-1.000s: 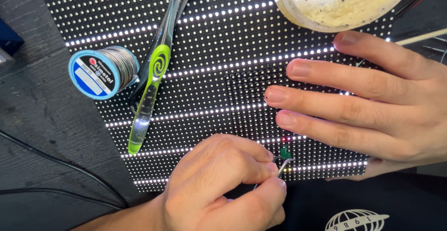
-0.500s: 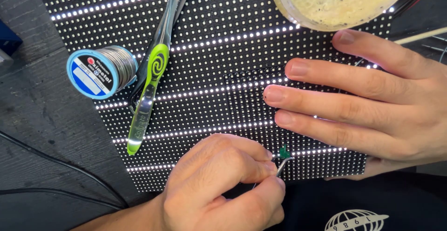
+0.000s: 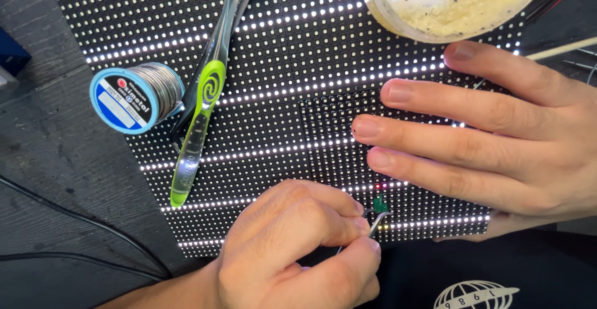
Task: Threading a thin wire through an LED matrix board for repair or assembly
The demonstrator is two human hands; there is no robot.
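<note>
The left hand (image 3: 298, 247) lay nearest the camera, curled into a loose fist with thumb and forefinger pinched on a pair of thin metal tweezers (image 3: 377, 220). The bent tips poked out just past the fingertips and met a tiny green part (image 3: 378, 204) sitting on the LED panel (image 3: 292, 91). A single red dot (image 3: 378, 187) glowed on the panel just beyond that green part.

The panel was a black board packed with a fine grid of small round lights. Several slanting rows shone bright white while the rows between them were dim, and a darker square patch showed beyond the left hand's knuckles, next to the right hand's fingertips. The panel lay flat on the dark grey counter (image 3: 56, 178), and both hands rested on it.

The right hand (image 3: 485, 141) was spread flat and wide, holding nothing, its fingers pressed onto the panel just beyond and to the right of the tweezers' tips.

Farther off, to the left of the left hand, a green and clear toothbrush (image 3: 202, 103) lay across the panel. A blue-capped spool of solder wire (image 3: 134, 97) touched its handle at the panel's edge. Black cables (image 3: 81, 222) ran over the counter to the left. Farthest away, beyond the right hand, stood a round clear tub (image 3: 448, 4) of yellowish paste.
</note>
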